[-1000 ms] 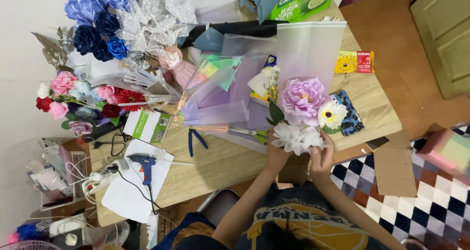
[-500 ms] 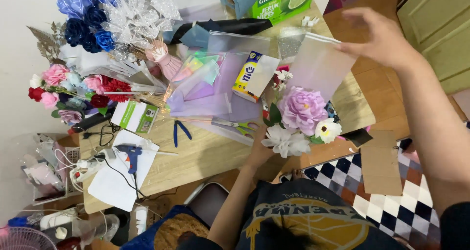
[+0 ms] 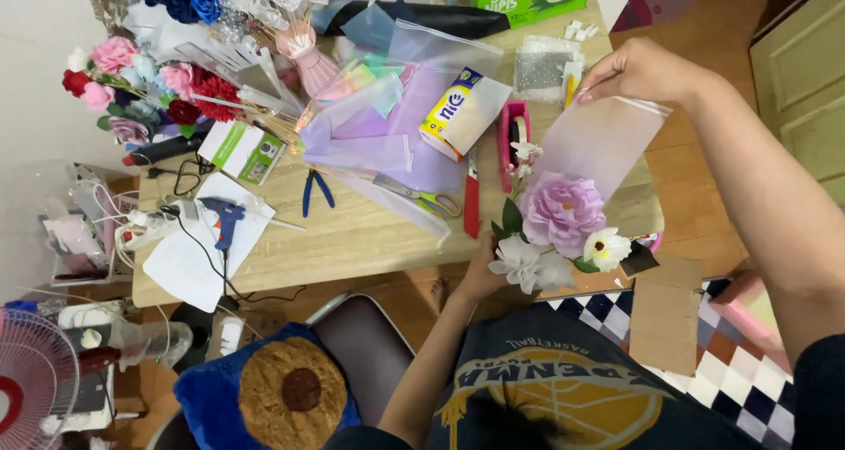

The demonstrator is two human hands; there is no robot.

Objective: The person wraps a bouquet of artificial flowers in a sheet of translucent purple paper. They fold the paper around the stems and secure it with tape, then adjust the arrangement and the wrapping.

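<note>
Cluttered desk [image 3: 370, 239]: left hand [image 3: 480, 274] grips bouquet [image 3: 554, 230], right hand [image 3: 634, 71] pinches wrapping sheet [image 3: 598, 137] above; wrapping underway, sheet needs aligning.

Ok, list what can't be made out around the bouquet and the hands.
- Head view: left hand grips the bouquet; its fingers sit behind the flowers.
- Stems: hidden by blooms and hand.
- Right hand pinches the translucent sheet; fingertips hidden under it.
- Table beneath the sheet: blurred.

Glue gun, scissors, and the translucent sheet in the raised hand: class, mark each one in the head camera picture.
Glue gun [image 3: 225, 219], head view, on its blue body.
Scissors [image 3: 431, 202], head view, on the handle loops.
Translucent sheet [image 3: 598, 142], head view, on its bare middle below the right hand [image 3: 638, 71].
</note>
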